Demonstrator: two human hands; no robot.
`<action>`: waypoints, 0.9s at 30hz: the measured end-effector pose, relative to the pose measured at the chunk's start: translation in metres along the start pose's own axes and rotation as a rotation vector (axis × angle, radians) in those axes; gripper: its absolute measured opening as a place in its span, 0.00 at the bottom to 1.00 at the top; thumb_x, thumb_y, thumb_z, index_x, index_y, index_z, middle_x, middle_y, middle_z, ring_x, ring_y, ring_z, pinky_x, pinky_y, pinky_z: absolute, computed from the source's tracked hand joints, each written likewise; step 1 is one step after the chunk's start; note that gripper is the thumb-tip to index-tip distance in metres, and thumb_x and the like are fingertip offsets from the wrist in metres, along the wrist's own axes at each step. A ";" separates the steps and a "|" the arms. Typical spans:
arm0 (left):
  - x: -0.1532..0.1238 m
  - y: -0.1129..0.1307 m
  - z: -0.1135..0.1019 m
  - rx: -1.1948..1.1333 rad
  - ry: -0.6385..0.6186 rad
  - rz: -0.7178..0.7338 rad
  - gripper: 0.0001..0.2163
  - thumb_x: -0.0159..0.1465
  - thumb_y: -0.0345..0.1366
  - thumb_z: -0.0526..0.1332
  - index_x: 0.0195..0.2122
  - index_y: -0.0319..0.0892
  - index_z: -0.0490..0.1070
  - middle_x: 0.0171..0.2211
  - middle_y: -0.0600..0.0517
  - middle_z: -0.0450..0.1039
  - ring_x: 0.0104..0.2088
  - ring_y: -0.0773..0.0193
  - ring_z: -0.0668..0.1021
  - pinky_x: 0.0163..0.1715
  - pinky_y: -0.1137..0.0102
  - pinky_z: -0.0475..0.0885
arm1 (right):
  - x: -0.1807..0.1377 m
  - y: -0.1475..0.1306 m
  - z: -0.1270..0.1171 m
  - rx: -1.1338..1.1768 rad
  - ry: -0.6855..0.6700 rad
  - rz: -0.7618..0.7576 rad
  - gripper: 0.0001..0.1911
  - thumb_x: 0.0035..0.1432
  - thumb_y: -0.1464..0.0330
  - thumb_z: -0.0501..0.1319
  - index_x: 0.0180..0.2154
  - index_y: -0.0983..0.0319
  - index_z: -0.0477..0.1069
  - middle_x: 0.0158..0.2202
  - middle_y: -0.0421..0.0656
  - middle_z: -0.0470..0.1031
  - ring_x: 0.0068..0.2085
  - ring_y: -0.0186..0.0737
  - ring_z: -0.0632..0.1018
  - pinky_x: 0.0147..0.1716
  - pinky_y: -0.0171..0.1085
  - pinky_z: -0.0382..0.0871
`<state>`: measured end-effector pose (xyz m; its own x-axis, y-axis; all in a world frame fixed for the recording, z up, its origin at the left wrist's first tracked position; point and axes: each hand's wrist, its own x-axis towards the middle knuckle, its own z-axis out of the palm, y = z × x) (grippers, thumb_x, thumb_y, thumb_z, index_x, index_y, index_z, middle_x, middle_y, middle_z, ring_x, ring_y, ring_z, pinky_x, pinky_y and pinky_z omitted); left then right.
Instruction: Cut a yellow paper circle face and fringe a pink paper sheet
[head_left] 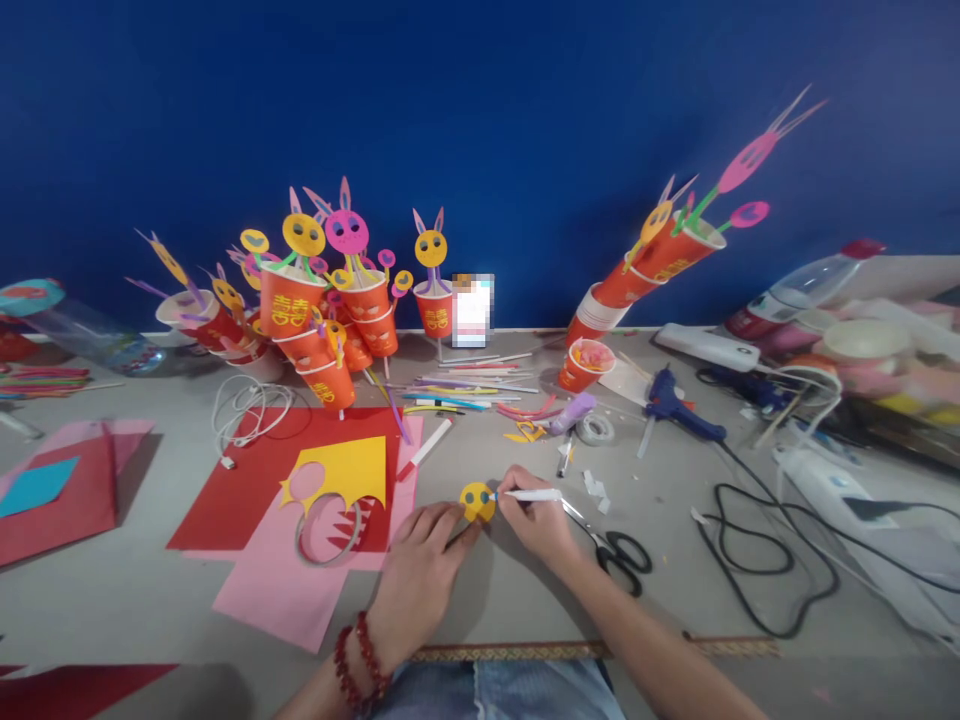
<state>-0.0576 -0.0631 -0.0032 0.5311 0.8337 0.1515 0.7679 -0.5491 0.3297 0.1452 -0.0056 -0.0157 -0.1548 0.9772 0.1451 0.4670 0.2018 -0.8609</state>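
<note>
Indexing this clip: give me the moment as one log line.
left hand: fingers on yellow disc | right hand: holds white marker, tip at disc | nearby: scissors

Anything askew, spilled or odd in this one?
The tall cup stack at right leans sharply outward, though lens distortion may exaggerate it. A pixelated patch before the blue wall hides something. No clear spill.
</note>
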 end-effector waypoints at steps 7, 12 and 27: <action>-0.001 -0.001 0.001 0.000 -0.017 -0.011 0.23 0.65 0.24 0.56 0.61 0.49 0.65 0.57 0.49 0.67 0.56 0.54 0.67 0.56 0.57 0.64 | 0.000 0.001 0.001 0.020 -0.013 0.004 0.07 0.55 0.71 0.55 0.25 0.59 0.64 0.21 0.36 0.65 0.23 0.34 0.65 0.22 0.32 0.55; -0.001 -0.001 0.001 0.002 -0.011 -0.006 0.23 0.65 0.24 0.56 0.60 0.49 0.66 0.57 0.49 0.67 0.56 0.54 0.67 0.57 0.58 0.63 | 0.000 0.000 0.001 0.038 -0.008 0.003 0.07 0.54 0.71 0.55 0.25 0.59 0.64 0.20 0.35 0.64 0.23 0.34 0.64 0.23 0.33 0.55; 0.000 0.000 -0.001 0.008 -0.021 -0.009 0.23 0.65 0.25 0.56 0.60 0.49 0.66 0.57 0.49 0.67 0.56 0.54 0.67 0.56 0.57 0.64 | -0.001 -0.004 -0.004 0.122 -0.017 -0.004 0.04 0.52 0.71 0.57 0.25 0.59 0.65 0.20 0.35 0.64 0.22 0.34 0.63 0.22 0.33 0.55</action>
<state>-0.0584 -0.0631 -0.0029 0.5311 0.8374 0.1291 0.7757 -0.5419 0.3235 0.1468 -0.0068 -0.0102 -0.1712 0.9751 0.1412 0.3576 0.1950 -0.9133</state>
